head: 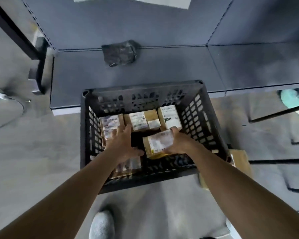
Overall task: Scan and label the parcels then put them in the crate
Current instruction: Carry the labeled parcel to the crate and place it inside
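Bare forearms (72, 190) and hands (123, 144), pale whitish shoes (102, 225) on both feet.

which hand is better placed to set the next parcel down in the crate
Right, most likely. The right hand grips a labelled parcel low inside the crate, beside a dark bare patch. The left hand is open and holds nothing.

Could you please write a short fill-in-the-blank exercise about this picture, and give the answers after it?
1. The crate is ____ in colour.
2. The right hand grips a parcel, while the left hand holds ____.
3. Along the crate's far wall lie ____ labelled parcels.
Answers: black; nothing; three.
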`<state>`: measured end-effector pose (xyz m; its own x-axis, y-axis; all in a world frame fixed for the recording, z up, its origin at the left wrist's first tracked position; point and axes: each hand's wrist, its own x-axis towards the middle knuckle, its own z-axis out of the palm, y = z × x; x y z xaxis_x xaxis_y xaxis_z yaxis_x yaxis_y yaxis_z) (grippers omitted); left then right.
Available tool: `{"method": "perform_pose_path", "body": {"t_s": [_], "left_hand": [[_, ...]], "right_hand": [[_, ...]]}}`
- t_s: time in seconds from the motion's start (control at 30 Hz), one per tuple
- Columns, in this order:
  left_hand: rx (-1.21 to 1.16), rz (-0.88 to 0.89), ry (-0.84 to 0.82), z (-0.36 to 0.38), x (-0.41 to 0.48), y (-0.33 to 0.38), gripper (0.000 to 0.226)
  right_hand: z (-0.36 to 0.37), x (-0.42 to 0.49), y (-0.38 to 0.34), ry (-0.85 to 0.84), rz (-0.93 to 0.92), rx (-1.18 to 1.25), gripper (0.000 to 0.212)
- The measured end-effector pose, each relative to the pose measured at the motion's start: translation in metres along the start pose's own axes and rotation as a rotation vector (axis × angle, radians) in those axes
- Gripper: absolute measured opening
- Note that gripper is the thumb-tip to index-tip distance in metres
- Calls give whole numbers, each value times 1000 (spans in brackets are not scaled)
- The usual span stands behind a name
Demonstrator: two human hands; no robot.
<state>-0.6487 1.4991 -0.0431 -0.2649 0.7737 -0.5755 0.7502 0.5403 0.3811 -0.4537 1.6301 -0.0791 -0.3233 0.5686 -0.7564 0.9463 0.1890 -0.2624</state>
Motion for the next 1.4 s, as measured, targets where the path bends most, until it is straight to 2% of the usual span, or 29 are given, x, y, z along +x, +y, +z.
{"method": "perform_pose_path", "body": {"t_s": [0.27,0.4,0.47,0.57,0.63,0.7,0.9,1.13,1.4], "left_hand": [[11,21,17,57,63,-13,113],[29,10,26,69,74,-19,117],[42,-10,14,72,74,-21,118],[68,-26,-6,75,72,-22,118],[70,-28,-9,76,72,-22,118],[48,-26,-6,76,73,-19,118],[41,-25,11,72,73,-10,119],[111,-119,-31,32,24,6,124],[87,-150,36,-89,-100,73,125]], "right_hand": [[41,81,15,-22,87,27,115],[45,98,6,-93,135,-78,129],[50,100,3,-129,152,-95,122],[56,104,0,-77,121,-26,76],[52,103,-2,-89,101,-68,59],[48,97,-3,-87,85,-83,54],[44,88,-2,-41,23,-11,65],[12,22,-16,-11,-59,55,68],[-82,-140,-60,126,-77,88,71]]}}
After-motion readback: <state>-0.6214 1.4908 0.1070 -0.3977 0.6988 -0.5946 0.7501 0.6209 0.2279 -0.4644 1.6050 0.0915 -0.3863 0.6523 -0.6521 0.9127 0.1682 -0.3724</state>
